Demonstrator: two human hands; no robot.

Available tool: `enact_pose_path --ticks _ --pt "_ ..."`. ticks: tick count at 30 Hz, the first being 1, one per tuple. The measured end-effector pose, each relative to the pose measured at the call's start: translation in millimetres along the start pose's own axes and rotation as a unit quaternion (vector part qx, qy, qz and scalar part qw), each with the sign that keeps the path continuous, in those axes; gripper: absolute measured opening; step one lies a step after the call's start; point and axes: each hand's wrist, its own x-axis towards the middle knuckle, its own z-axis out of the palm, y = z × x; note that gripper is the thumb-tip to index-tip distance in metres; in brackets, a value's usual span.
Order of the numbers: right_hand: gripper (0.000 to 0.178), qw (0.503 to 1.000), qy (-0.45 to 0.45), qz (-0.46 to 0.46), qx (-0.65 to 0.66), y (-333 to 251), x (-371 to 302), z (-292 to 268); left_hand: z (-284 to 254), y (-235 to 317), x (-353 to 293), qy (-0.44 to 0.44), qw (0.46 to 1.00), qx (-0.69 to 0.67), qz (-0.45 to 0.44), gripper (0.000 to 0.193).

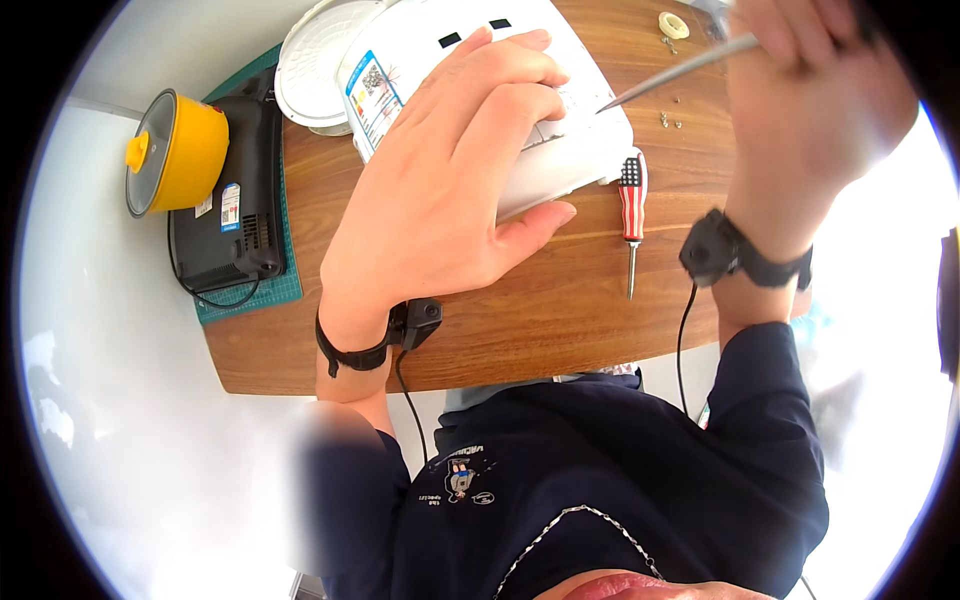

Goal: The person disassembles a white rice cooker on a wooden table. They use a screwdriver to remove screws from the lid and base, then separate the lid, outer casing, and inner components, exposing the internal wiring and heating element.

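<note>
A white plastic appliance housing (580, 172) with black rectangular pads and a printed label lies at the far middle of the table. My left hand (450, 165) rests over it, fingers spread and bent on its top, thumb stretched out past its near side. My right hand (815, 120), slightly blurred, is raised to the right, closed round a slim grey pointed metal tool (685, 72). The tool's tip reaches the right part of the housing; whether it touches cannot be seen. A screwdriver (632, 200) with a flag-patterned handle lies just right of the housing.
Several small screws (667, 120) and a cream ring (673, 25) lie on the wooden table (520, 335). A round white lid-like part (312, 75) sits behind the housing. On the left, a yellow pot (190, 150) rests by a black appliance (235, 220) on a green mat (293, 275).
</note>
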Motion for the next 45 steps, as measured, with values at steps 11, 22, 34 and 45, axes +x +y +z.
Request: enact_pose_path --ticks 11,22,34,45 --pt "0.025 0.994 -0.097 -0.048 0.011 -19.1 -71.8 14.2 -6.7 -0.5 -0.3 -0.018 0.998 0.065 0.005 0.059" --pt "0.031 0.986 -0.141 -0.078 -0.036 -20.8 -91.1 19.6 -3.9 3.8 3.4 -0.032 0.996 0.081 -0.008 0.065" --pt "0.028 0.994 -0.105 -0.001 -0.014 -21.0 -72.1 24.3 3.0 1.2 -1.3 0.002 0.997 0.077 0.007 0.069" --pt "0.031 0.996 -0.079 0.024 -0.021 -12.8 -52.3 35.9 7.1 2.4 -1.5 -0.002 0.994 0.108 -0.014 0.069"
